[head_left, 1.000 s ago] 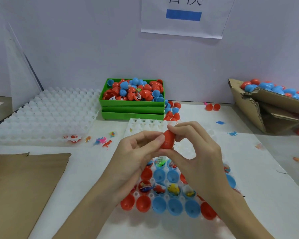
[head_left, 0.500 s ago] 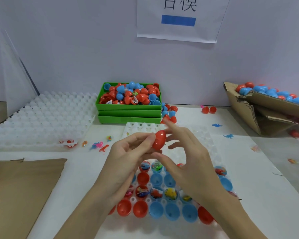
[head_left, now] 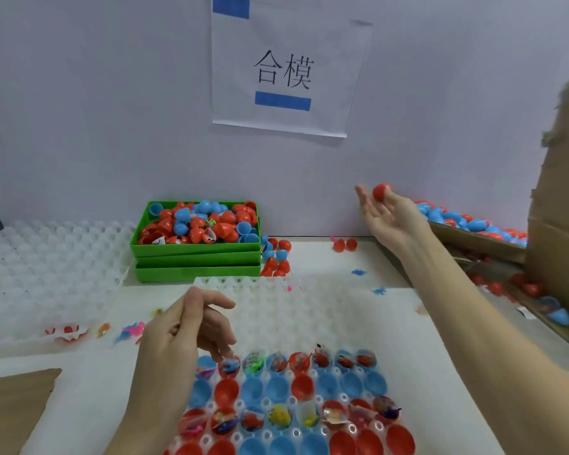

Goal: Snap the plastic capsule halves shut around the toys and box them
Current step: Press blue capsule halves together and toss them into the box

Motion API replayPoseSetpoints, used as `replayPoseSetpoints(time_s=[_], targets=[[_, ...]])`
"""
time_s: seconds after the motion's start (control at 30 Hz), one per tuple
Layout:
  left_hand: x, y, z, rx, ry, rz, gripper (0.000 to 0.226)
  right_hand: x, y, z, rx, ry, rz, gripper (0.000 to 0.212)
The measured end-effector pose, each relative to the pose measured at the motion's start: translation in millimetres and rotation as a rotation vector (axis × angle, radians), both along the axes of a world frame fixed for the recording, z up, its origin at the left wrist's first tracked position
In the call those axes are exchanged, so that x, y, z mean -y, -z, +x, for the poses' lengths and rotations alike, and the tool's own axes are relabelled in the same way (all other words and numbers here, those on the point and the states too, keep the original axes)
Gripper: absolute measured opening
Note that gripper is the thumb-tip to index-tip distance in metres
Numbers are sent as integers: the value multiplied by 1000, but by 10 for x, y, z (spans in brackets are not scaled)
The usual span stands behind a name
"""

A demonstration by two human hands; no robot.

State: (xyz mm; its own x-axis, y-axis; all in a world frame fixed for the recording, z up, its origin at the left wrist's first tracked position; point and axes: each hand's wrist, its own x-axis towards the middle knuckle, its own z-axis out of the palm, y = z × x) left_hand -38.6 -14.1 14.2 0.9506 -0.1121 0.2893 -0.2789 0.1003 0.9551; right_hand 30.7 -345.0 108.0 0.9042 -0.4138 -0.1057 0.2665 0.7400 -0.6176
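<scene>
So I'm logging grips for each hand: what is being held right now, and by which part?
The right hand pinches a closed red capsule at its fingertips, by its lower side. The left hand holds nothing.

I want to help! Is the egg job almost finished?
Not yet. Done: many closed capsules lie in the cardboard box. In hand: the right hand holds a closed red capsule near that box; the left hand hangs empty. Left: the white tray holds rows of open halves.
</scene>
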Motion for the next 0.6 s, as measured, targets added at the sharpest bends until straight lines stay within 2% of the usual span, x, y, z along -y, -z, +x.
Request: replayPoseSetpoints(time_s=[0.1,0.17,0.27,0.37,0.43,0.6], targets=[[-20,3,9,-28,9,-8,52,247,-32,166,12,53,68,37],[-34,-7,33,-31,-3,-12,54,260,67,150,-29,31,-20,46],[-49,-16,50,-6,-31,20,51,43,276,-25,-63,-73,-198,44],[-52,-31,30,23,-47,53,47,-305,479,-313,-87,-88,-418,30],[-52,-45,10,39,-60,44,46,-492,610,-515,-138,-51,-646,25],[-39,-71,-17,41,-85,60,48,-726,781,-800,-219,-8,-1074,29]])
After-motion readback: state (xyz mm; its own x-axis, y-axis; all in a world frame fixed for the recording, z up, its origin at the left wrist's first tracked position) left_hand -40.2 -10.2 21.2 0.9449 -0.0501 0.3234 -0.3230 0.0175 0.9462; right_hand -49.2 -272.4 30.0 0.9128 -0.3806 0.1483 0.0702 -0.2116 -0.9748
